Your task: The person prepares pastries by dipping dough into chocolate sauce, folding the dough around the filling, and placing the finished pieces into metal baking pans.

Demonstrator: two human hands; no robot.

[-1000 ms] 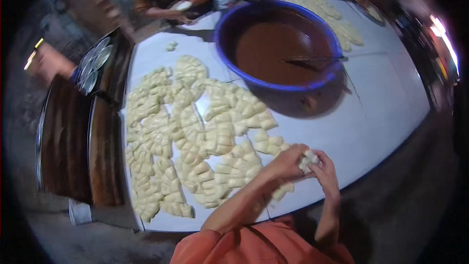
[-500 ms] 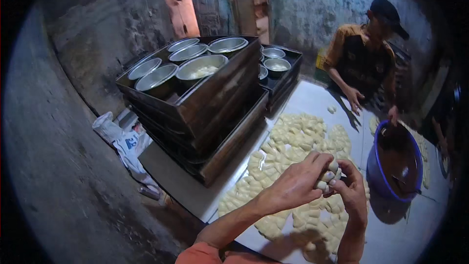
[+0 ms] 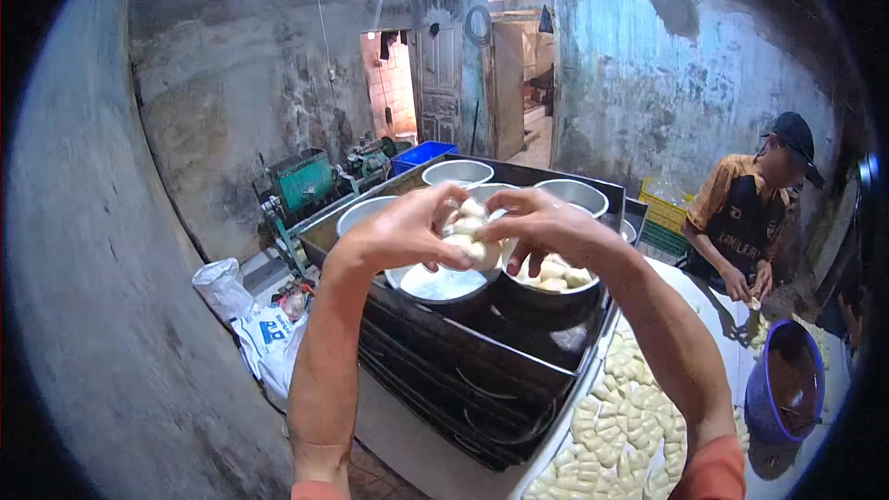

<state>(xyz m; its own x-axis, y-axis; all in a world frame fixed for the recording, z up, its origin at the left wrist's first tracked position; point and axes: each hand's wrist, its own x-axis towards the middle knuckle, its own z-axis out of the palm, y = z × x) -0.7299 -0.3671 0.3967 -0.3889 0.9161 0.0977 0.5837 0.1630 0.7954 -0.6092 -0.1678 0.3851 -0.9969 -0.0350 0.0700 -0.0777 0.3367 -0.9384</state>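
A cluster of pale dough pieces (image 3: 469,230) is held up between my two hands. My left hand (image 3: 400,230) curls around its left side, and my right hand (image 3: 548,224) grips it from the right with bent fingers. Directly below is a round metal pan (image 3: 435,289) with a whitish inside. Beside it, partly under my right hand, stands another pan holding dough pieces (image 3: 556,276). Several more round pans share the dark tray (image 3: 482,338) with them, some partly hidden by my hands.
Many dough pieces (image 3: 630,412) cover the white table at the right. A purple tub (image 3: 785,389) stands there, near a co-worker (image 3: 741,222) handling a small dough piece. White sacks (image 3: 269,338) lie at left, near a green machine (image 3: 304,183). Dark trays are stacked below the pans.
My hands have moved from above the dough on the table, left and away, to over the pans, still holding dough. The view has turned left and up. The co-worker's hands have come together.
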